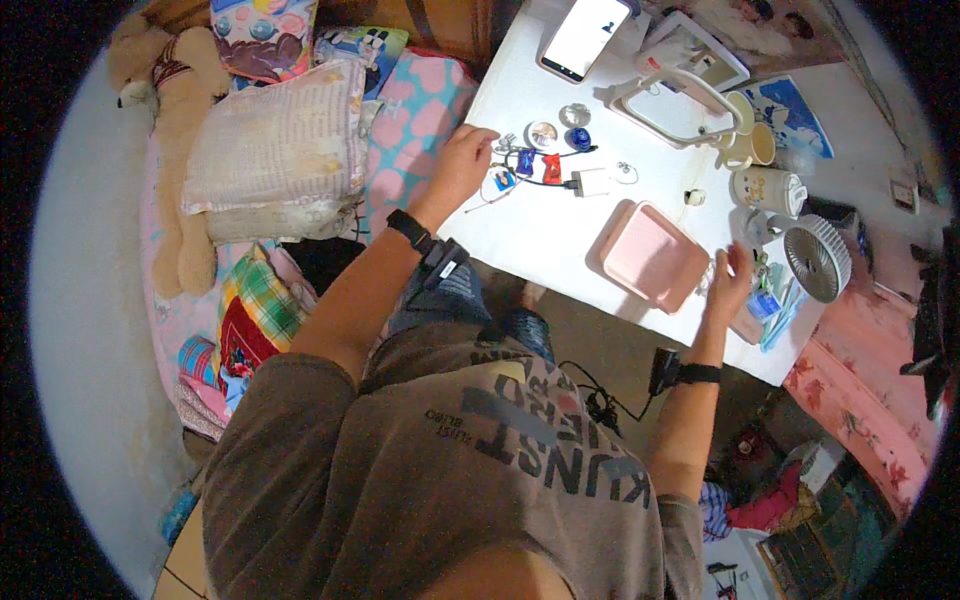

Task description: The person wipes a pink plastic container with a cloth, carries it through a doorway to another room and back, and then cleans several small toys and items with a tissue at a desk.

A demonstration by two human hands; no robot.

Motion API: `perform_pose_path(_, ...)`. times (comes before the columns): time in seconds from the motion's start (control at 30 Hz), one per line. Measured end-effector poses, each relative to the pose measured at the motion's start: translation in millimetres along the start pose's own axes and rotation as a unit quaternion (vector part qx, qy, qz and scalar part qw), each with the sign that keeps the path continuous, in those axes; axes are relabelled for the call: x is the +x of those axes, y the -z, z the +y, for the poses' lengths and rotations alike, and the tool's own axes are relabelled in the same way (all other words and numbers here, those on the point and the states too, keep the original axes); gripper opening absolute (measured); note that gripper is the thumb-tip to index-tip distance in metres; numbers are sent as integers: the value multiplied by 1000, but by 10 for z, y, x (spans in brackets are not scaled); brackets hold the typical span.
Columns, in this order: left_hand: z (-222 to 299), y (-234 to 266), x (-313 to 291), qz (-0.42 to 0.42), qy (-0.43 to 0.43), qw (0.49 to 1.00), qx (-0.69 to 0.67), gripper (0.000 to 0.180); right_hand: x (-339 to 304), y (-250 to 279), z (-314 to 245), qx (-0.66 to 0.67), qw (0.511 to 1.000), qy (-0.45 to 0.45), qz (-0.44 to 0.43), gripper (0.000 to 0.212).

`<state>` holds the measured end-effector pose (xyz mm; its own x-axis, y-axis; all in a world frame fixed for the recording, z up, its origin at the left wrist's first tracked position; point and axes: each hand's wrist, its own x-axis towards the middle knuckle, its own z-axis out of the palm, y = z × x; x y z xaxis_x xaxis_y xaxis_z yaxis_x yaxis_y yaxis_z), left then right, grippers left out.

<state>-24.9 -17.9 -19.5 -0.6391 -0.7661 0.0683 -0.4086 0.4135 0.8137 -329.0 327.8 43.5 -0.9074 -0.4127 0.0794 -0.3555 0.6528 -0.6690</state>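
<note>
At the table's left edge rests my left hand (466, 162), its fingers loosely stretched toward a cluster of small things, with nothing visible in it. Closest to it are a small silvery item (506, 143) and a little blue picture tag (502, 179) on a thin cord. Beside these lie a blue wrapped piece (525, 162), a red wrapped piece (551, 168), a dark cable and a white charger (591, 182). My right hand (731, 284) is open just right of a shallow pink tray (652, 258), fingers apart. Part of a small pale item by its fingertips is hidden.
A lit phone (585, 38) and a framed mirror (677, 108) stand at the table's back. Yellowish cups (752, 147), a white canister (768, 191) and a small fan (816, 258) line the right side. The bed on the left holds pillows (275, 140) and a plush toy (185, 170).
</note>
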Motion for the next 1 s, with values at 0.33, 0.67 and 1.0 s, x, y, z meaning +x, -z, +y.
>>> perform_pose_path(0.33,-29,-246,327,-100,-35,991,83,20,-330,-1522,-1436,35,978,70,-191,25)
perform_pose_path(0.67,-102,-237,332,-112,-16,993,-26,20,59,-2115,-1722,-118,976,95,-154,34)
perform_pose_path(1.0,94,-230,433,-75,-66,995,-1,34,-4,-1983,-1511,251,941,-168,-153,10)
